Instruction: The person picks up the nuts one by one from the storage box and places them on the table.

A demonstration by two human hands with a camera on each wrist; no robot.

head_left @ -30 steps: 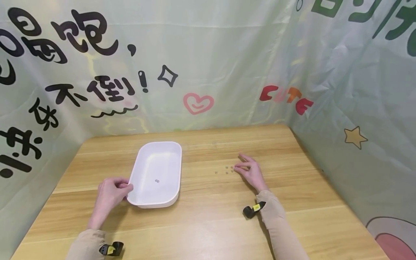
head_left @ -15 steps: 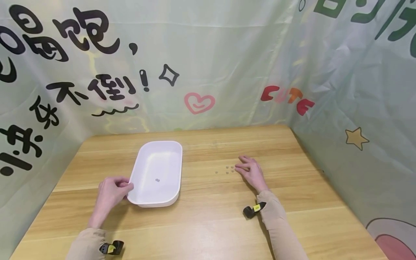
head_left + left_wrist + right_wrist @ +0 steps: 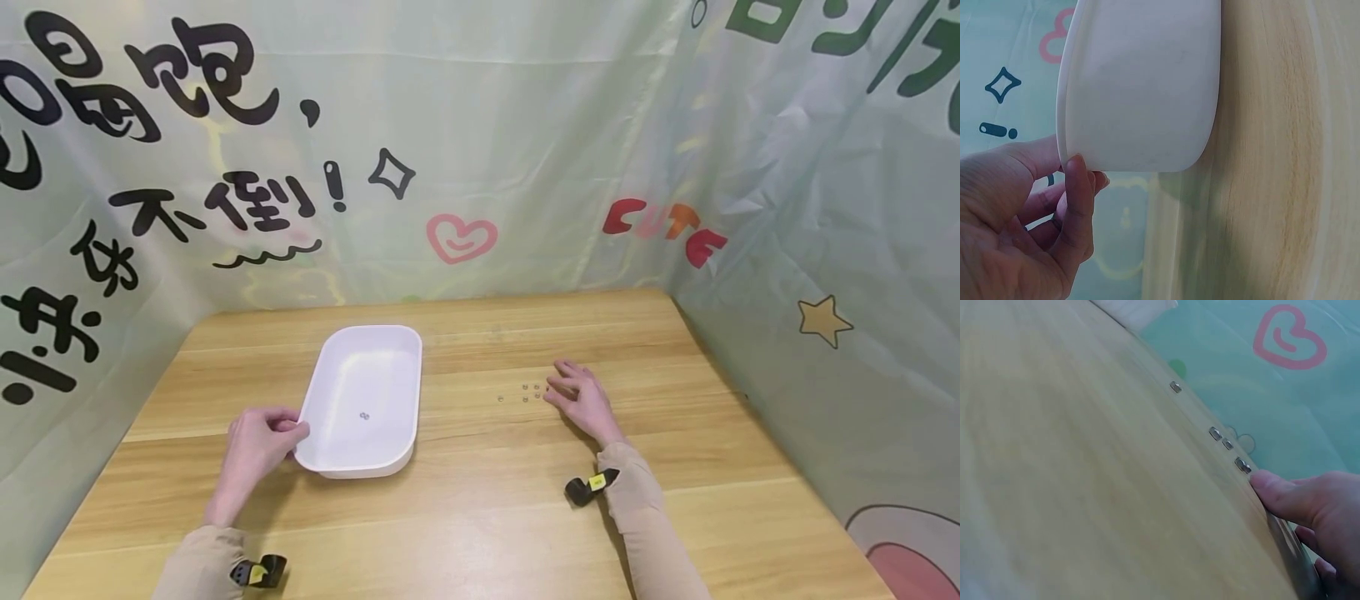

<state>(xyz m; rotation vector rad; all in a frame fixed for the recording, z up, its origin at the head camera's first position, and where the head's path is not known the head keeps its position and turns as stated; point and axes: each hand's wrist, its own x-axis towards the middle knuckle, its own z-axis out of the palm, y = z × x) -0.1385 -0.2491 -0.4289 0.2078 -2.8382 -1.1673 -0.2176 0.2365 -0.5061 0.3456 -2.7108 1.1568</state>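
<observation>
My left hand (image 3: 258, 446) pinches the near left corner of a white plastic tub (image 3: 378, 446), thumb and fingers on its rim. In the left wrist view the thumb (image 3: 1077, 187) presses against the tub's outer wall (image 3: 1141, 94). Two small metal nuts (image 3: 364, 416) lie together on the tub's floor. My right hand (image 3: 588, 406) is low over the table, right of several more small metal nuts (image 3: 525, 399); its thumb and forefinger are slightly apart. In the right wrist view its thumb tip (image 3: 1263, 480) is right beside the closest nut (image 3: 1243, 465); the other fingers are partly hidden.
The wooden table (image 3: 465, 533) runs back to a printed cloth backdrop (image 3: 525, 150), which also closes off both sides. A stray nut (image 3: 500, 398) lies left of the group, between it and the tub. Black wrist cameras (image 3: 590, 487) sit at both sleeves.
My right thumb and forefinger have parted slightly and the hand has drawn a little to the right of the nuts. The left hand and tub stay in place.
</observation>
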